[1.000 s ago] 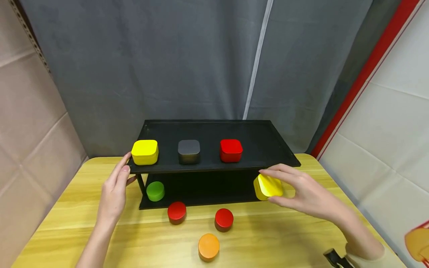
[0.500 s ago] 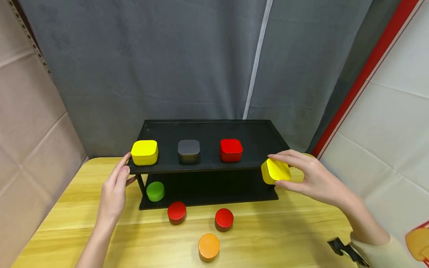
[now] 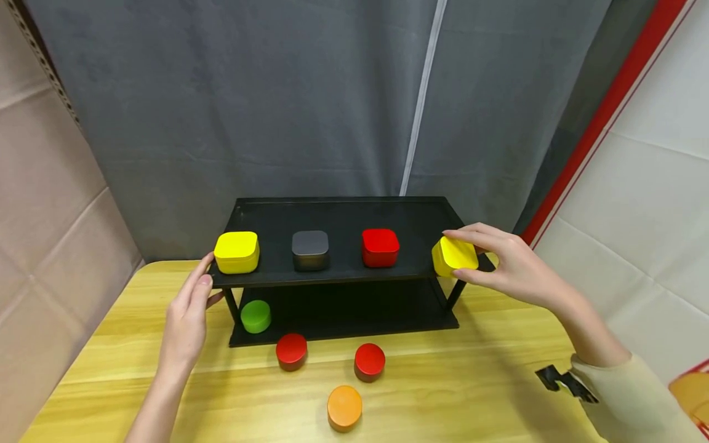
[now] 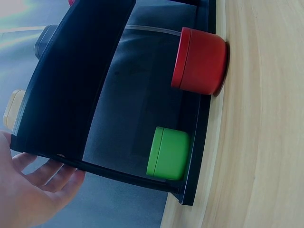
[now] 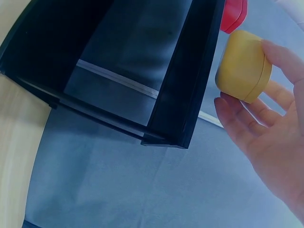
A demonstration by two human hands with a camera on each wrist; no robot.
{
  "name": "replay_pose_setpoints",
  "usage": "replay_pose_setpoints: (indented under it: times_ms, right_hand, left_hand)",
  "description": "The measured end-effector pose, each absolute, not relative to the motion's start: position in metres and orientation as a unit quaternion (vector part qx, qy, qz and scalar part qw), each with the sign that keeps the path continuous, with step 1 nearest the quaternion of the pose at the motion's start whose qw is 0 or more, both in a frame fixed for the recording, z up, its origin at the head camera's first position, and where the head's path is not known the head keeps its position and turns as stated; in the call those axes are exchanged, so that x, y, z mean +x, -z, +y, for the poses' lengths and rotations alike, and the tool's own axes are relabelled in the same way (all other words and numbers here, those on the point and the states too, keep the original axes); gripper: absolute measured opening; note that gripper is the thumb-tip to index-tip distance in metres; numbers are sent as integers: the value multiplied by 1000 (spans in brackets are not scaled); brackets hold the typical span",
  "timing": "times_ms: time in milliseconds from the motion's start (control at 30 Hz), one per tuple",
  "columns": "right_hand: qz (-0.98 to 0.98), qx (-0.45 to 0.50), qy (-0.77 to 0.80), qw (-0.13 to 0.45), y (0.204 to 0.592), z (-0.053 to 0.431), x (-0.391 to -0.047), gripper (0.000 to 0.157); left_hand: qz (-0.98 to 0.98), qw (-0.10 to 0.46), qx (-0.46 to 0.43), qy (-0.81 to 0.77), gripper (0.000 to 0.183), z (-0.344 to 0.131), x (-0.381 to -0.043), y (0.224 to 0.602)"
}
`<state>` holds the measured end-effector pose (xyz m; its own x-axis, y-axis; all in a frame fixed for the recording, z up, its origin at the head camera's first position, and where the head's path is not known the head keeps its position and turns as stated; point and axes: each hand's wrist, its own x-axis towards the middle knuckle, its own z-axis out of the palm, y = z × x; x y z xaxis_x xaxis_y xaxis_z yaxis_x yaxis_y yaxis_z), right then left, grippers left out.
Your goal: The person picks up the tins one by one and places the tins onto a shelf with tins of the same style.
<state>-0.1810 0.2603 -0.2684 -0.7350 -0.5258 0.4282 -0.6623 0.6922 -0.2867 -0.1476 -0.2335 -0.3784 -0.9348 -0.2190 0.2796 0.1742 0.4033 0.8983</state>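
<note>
My right hand (image 3: 506, 261) pinches a yellow rounded-square lidded box (image 3: 454, 256) between thumb and fingers at the right front of the black two-tier rack's (image 3: 343, 215) top shelf. In the right wrist view the same yellow box (image 5: 241, 66) is tilted beside the shelf edge; whether it touches the shelf I cannot tell. With thumb and fingers, my left hand (image 3: 187, 314) holds the rack's left front corner. On the top shelf stand another yellow box (image 3: 237, 253), a dark grey box (image 3: 310, 251) and a red box (image 3: 380, 248).
A round green tin (image 3: 256, 317) stands on the lower shelf at the left. Two round red tins, one left (image 3: 291, 352) and one right (image 3: 369, 362), and an orange tin (image 3: 344, 408) stand on the wooden table (image 3: 443, 394). A grey curtain (image 3: 277, 111) hangs behind.
My right hand has lifted the yellow box from in front of the lower shelf up to the top shelf's right front. The left hand stays on the rack's corner.
</note>
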Motion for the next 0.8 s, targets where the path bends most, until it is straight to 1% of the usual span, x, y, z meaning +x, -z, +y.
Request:
replay_pose_setpoints:
  times_ms: [333, 800]
  right_hand:
    - [-916, 314, -212, 133, 263, 258, -201, 58]
    - [-935, 281, -209, 60, 262, 255, -221, 59]
  left_hand:
    - [-821, 185, 7, 540, 50, -232, -145, 376]
    - [-819, 179, 20, 544, 49, -234, -147, 377]
